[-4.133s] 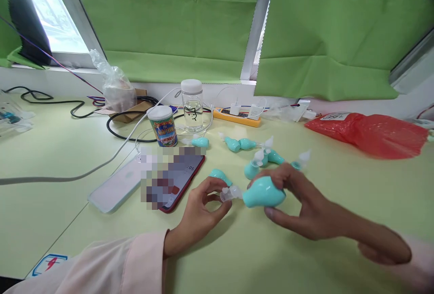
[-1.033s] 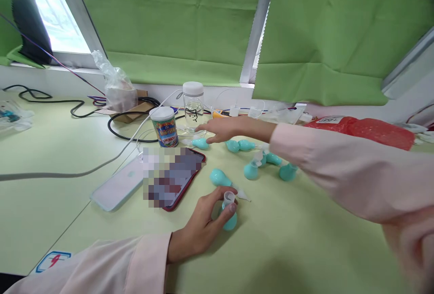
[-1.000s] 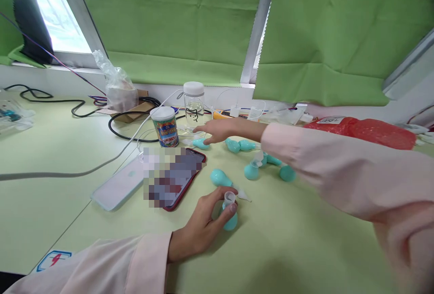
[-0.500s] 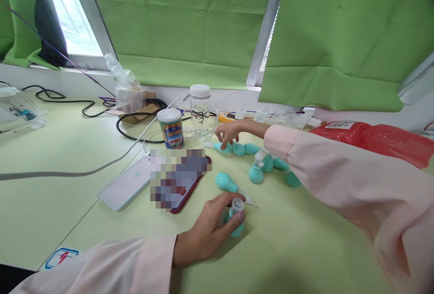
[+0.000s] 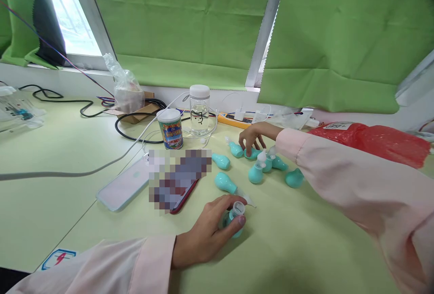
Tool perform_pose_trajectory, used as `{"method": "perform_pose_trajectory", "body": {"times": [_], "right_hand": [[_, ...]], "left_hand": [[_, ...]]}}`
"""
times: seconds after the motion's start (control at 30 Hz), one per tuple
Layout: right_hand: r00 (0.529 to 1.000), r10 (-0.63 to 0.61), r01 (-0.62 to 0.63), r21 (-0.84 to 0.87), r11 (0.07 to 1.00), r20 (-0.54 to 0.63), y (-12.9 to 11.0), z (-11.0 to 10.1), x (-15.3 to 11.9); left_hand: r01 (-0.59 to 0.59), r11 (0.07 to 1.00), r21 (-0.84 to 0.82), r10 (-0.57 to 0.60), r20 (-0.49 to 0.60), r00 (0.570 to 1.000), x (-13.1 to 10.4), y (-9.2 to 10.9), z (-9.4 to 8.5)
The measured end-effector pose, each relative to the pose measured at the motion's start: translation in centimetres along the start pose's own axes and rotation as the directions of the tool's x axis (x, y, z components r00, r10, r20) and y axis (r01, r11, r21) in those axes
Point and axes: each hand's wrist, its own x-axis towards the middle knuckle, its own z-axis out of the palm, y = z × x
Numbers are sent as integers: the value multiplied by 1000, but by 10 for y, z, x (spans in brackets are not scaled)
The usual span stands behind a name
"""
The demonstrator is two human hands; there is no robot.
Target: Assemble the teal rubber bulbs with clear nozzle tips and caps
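Note:
My left hand (image 5: pixel 212 230) is closed round a teal bulb (image 5: pixel 234 221) with a clear collar on top, held upright on the table. My right hand (image 5: pixel 252 138) reaches to the back row, its fingertips on a teal bulb (image 5: pixel 251 153) lying there; whether they pinch it cannot be made out. Left of it lies another bulb (image 5: pixel 235 149). A bulb with a clear pointed nozzle (image 5: pixel 225 182) lies behind my left hand, and a shorter one (image 5: pixel 221 161) lies beyond it. An upright bulb with a white tip (image 5: pixel 255 173) and several others stand or lie below my right wrist.
Two phones, one pale (image 5: pixel 127 183) and one red-edged (image 5: pixel 185 196), lie left of the bulbs. Behind them are a printed can (image 5: pixel 171 132), a clear jar (image 5: pixel 199 115) and cables. A power strip (image 5: pixel 233 121) lies at the back; a red bag (image 5: pixel 369 140) is at the right.
My right hand has moved right along the back row to another bulb. The bulb it touched before now lies nearer, by the red-edged phone. My left hand keeps its hold.

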Motion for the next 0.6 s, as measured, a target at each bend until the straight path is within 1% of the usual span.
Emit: {"method": "perform_pose_trajectory", "body": {"times": [0.03, 0.1, 0.2, 0.27, 0.33, 0.47, 0.53, 0.6], "right_hand": [[999, -9, 8, -10, 1000, -35, 1, 1, 0], [988, -23, 17, -46, 999, -153, 2, -2, -2], [939, -52, 13, -114, 993, -339, 0, -10, -4], [916, -64, 3, -154, 988, -396, -3, -12, -4], [915, -60, -17, -187, 982, -400, -7, -11, -2], [936, -34, -50, -229, 972, -349, -11, -2, 6], [945, -53, -26, -238, 971, -322, -12, 1, 8], [949, -86, 11, -240, 971, -304, -12, 0, 9]], "left_hand": [[2, 1000, 0, -2, -4, 1000, 0, 0, 0], [8, 1000, 2, -8, -15, 1000, 0, 1, 0], [11, 1000, 7, -10, -16, 1000, 0, 1, 0], [13, 1000, 7, -13, -11, 1000, 0, 1, 0], [19, 1000, 5, -19, -7, 1000, 0, 0, 0], [23, 999, -34, -23, -25, 999, 0, -4, 3], [35, 994, -104, -41, -51, 998, 0, -7, 5], [51, 976, -210, -71, -90, 993, 2, -10, 7]]}}
